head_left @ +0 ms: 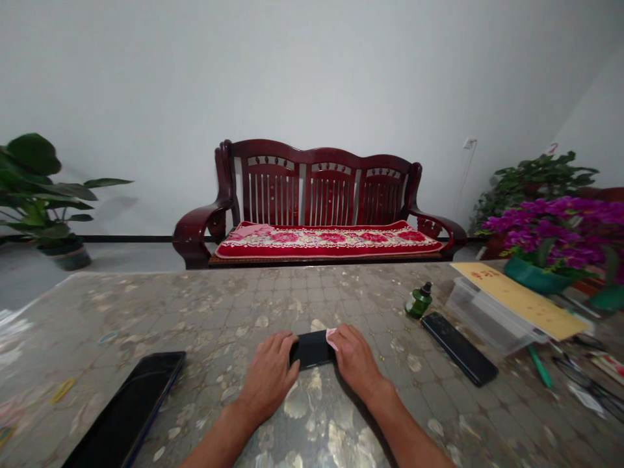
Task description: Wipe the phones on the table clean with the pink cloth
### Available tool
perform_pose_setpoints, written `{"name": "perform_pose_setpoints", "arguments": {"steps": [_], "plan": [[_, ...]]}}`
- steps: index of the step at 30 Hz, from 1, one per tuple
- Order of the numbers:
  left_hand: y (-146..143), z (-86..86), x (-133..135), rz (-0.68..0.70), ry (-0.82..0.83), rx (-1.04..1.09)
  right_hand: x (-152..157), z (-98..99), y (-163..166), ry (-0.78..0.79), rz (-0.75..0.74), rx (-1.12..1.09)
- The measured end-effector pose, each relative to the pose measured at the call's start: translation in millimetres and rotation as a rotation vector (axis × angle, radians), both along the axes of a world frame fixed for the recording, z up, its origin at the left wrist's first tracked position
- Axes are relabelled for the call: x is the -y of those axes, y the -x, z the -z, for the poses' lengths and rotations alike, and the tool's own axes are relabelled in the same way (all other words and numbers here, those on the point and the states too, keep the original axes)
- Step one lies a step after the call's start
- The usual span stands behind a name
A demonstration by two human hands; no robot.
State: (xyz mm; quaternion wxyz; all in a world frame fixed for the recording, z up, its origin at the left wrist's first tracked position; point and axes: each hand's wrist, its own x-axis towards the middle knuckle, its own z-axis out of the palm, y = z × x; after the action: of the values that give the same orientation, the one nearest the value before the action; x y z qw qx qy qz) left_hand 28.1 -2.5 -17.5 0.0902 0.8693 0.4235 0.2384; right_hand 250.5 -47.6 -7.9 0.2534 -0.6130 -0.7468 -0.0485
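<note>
A dark smartphone [312, 350] lies flat on the patterned tablecloth, its long side running left to right between my hands. My left hand [271, 367] grips its left end, fingers along the far edge and thumb at the near one. At the right end, my right hand [355, 356] pinches a small pink cloth or tissue [332, 338] against the phone's corner. Part of the pink piece is hidden under my fingers.
A black tablet [129, 409] lies at the left, near a yellow band [62, 390]. To the right are a green bottle [418, 300], another black phone [459, 348] and a clear plastic box [492, 315] topped by a yellow envelope [519, 300]. Beyond the table stands a wooden bench [322, 156].
</note>
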Motion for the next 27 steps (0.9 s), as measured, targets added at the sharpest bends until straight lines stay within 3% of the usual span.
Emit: {"name": "perform_pose_setpoints", "arguments": {"steps": [6, 12, 19, 27], "plan": [[-1.0, 1.9, 0.0, 0.045, 0.024, -0.015, -1.4, -2.9, -9.9, 0.0, 0.096, -0.011], [-0.3, 6.6, -2.1, 0.038, 0.039, 0.02, 2.4, -3.8, 2.2, 0.029, -0.075, -0.087], [0.0, 5.7, -4.4, 0.047, 0.04, 0.015, 0.8, -5.5, -14.7, 0.061, 0.111, -0.069], [0.7, 5.4, -4.8, 0.056, 0.029, 0.031, 7.8, -12.6, 6.1, 0.129, -0.019, -0.044]]}}
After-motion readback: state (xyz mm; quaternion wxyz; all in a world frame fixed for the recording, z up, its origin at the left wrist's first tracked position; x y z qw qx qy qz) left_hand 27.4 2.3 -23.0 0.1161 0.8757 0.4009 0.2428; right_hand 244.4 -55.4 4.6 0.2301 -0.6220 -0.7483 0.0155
